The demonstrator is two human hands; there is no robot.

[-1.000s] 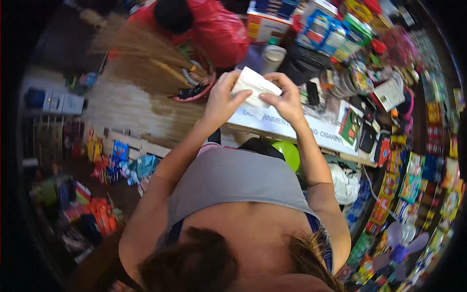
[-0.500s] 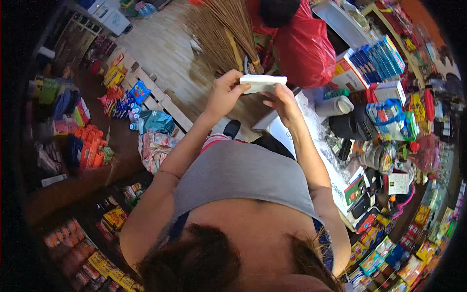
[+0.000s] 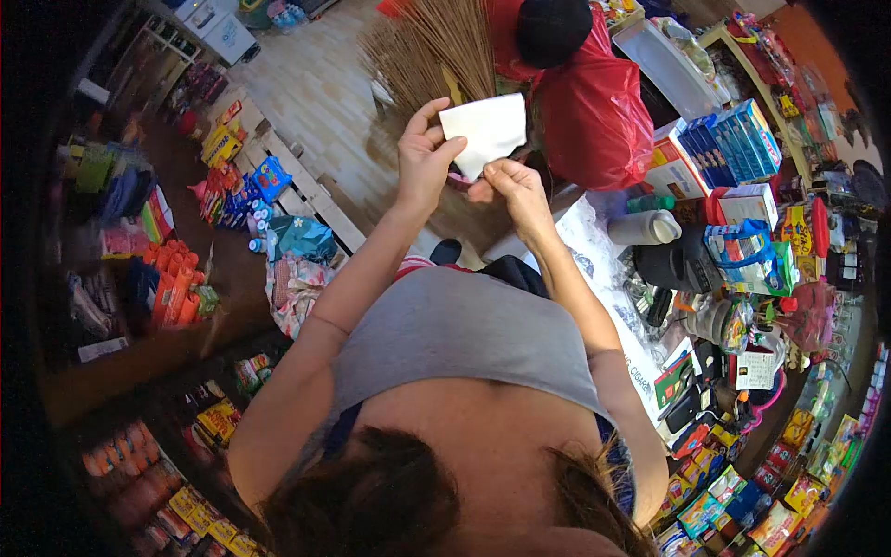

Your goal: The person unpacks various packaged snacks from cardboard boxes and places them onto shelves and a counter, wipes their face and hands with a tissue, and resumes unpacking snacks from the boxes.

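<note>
A small white piece of folded paper point(image 3: 484, 133) is held up in front of me, its flat face toward the camera. Its lower edge narrows to a slanted corner. My left hand point(image 3: 428, 160) pinches the left edge between thumb and fingers. At the bottom corner, my right hand point(image 3: 516, 193) grips the paper with thumb and bent fingers. Behind the paper, a bundle of brown stick brooms point(image 3: 436, 56) and a big red plastic bag point(image 3: 594, 121) stand near the floor.
To the right, a counter holds a white tumbler point(image 3: 644, 227), a blue-and-white pack point(image 3: 738, 255) and boxes point(image 3: 729, 139). Left of me, a wooden slatted bench point(image 3: 311, 190) borders goods such as orange bottles point(image 3: 174, 288). Shelves of packets curve around below.
The paper has tilted from nearly edge-on to face me and shifted up slightly. My right hand has moved from its right end to the bottom corner, fingers now closed.
</note>
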